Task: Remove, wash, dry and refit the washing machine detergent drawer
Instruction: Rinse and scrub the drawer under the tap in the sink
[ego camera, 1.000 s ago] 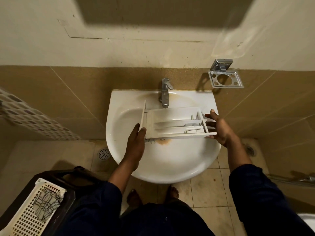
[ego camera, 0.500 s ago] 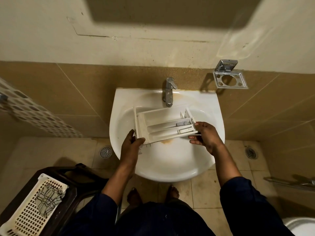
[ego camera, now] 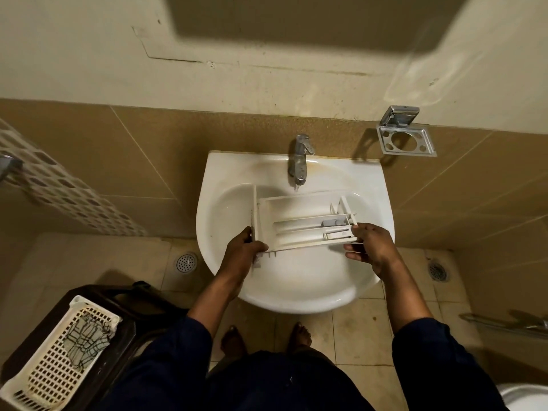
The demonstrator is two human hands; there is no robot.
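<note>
The white plastic detergent drawer (ego camera: 296,216) is held level over the white wash basin (ego camera: 296,292), its open compartments facing up and its front panel at the left end. My left hand (ego camera: 243,253) grips the drawer's front-left corner. My right hand (ego camera: 369,247) holds the right end, fingers under its edge. The chrome tap (ego camera: 299,160) stands just behind the drawer; a thin thread of water seems to hang from its spout, though I cannot tell for sure.
A chrome holder (ego camera: 406,137) is fixed to the tiled wall right of the basin. A white slotted basket (ego camera: 56,357) with a cloth sits on a dark stool at lower left. Floor drains (ego camera: 186,262) lie on both sides. My bare feet stand under the basin.
Both hands have carried the drawer a little nearer to me and lower over the bowl, and my right hand has shifted from the end wall to the front-right corner.
</note>
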